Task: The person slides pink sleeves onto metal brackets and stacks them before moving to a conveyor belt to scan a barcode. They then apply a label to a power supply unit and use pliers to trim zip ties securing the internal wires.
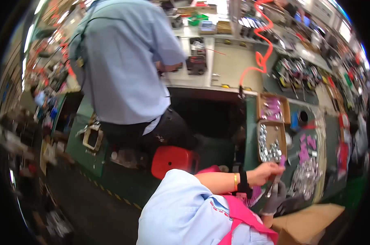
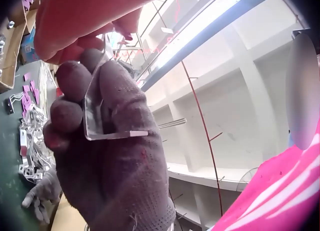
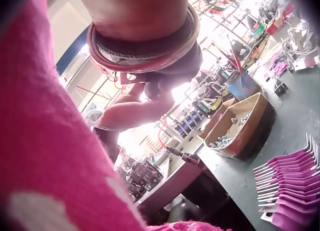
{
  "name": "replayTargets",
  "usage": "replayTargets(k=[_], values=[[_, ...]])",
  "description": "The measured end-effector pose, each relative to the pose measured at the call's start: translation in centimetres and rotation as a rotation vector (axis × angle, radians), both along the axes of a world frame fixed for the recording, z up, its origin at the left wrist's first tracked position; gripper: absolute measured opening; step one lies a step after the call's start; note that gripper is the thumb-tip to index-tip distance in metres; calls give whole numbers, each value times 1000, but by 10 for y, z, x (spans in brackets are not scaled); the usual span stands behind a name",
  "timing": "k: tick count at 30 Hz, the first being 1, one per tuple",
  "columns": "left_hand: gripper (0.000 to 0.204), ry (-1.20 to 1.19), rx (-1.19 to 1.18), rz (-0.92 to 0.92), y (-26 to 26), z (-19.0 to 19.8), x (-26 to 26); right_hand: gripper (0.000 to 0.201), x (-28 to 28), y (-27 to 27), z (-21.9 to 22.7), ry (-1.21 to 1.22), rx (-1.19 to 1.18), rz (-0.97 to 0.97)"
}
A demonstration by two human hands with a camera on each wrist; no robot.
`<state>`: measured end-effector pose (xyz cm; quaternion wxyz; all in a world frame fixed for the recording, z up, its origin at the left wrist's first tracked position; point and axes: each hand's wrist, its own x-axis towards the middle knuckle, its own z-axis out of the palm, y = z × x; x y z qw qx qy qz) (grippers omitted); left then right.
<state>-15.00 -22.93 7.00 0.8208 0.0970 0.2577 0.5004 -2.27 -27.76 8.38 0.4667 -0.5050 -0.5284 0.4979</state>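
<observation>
My bare left hand, with a black band at the wrist, pinches the upper end of a bent metal bracket. A purple patch shows at its fingertips in the head view. Below it, my right hand in a grey glove grips the same bracket between thumb and fingers. The bracket's bent lower end juts out over the gloved thumb in the left wrist view. From the right wrist, the glove hides the bracket. A row of purple-covered brackets lies on the green table below the hands.
A cardboard tray holds small metal parts; another box behind it has purple pieces. Loose metal brackets pile up beyond the hands. A large carton stands nearby. Another person stands near a red stool. An orange coiled hose hangs down.
</observation>
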Motion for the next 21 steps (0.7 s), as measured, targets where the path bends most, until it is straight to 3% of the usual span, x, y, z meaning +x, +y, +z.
replayTargets(k=[1,2,4,5,6,8,11,18,21], values=[[15,-73,125,9,0,-15,-3,15,-15,-7,23,-20,-18,-56],[16,113,323,63,-7,-3,-15,15,-4,-6,4,-67,40,-52],[14,15,152,88,-12,10,-19,15,-7,-12,20,-170,82,-29],[13,-309,72,-33,-7,10,-19,15,-6,-20,40,-249,118,-13],[15,-409,12,-36,-8,8,-17,15,-6,-21,43,-300,203,-29],[22,-371,-133,-25,-15,-9,-9,15,-1,-29,34,-224,287,-42],[25,-363,-231,-24,-23,8,-2,14,3,-37,43,-287,339,-76],[24,-350,-249,-62,-17,3,10,12,9,-36,46,-389,451,-155],[19,-289,-227,-166,-15,12,9,11,11,-31,40,-511,558,-159]])
